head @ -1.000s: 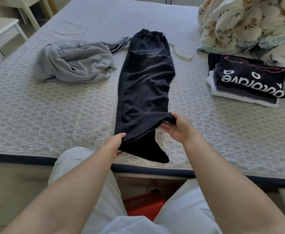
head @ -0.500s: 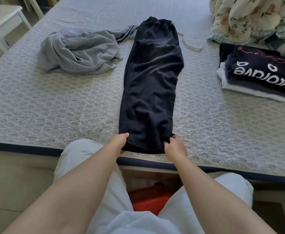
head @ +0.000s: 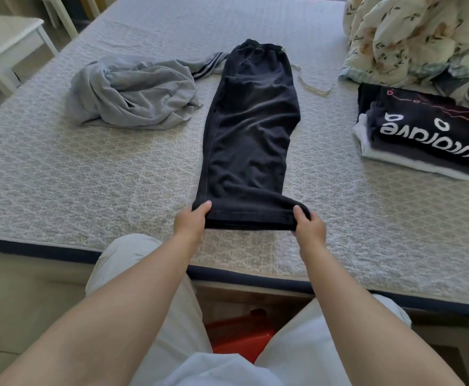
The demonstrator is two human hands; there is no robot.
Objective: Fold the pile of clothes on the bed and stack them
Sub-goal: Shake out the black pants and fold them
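Dark navy trousers (head: 251,129) lie lengthwise on the bed (head: 88,185), folded leg on leg, waistband at the far end. My left hand (head: 191,222) pinches the near left corner of the hem and my right hand (head: 308,225) pinches the near right corner, lifting the hem edge slightly off the bed. A crumpled grey garment (head: 133,96) with striped cuffs lies left of the trousers. A stack of folded clothes (head: 422,135), topped by a black shirt with white lettering, sits at the right.
A floral duvet (head: 411,34) is bunched at the far right corner. White furniture (head: 7,43) stands left of the bed. A pale drawstring (head: 311,84) trails right of the waistband. A red object (head: 238,335) lies on the floor between my legs.
The loose lower leg end has been straightened. Both hands took the hem corners and now raise and carry the hem a little away from the bed's near edge.
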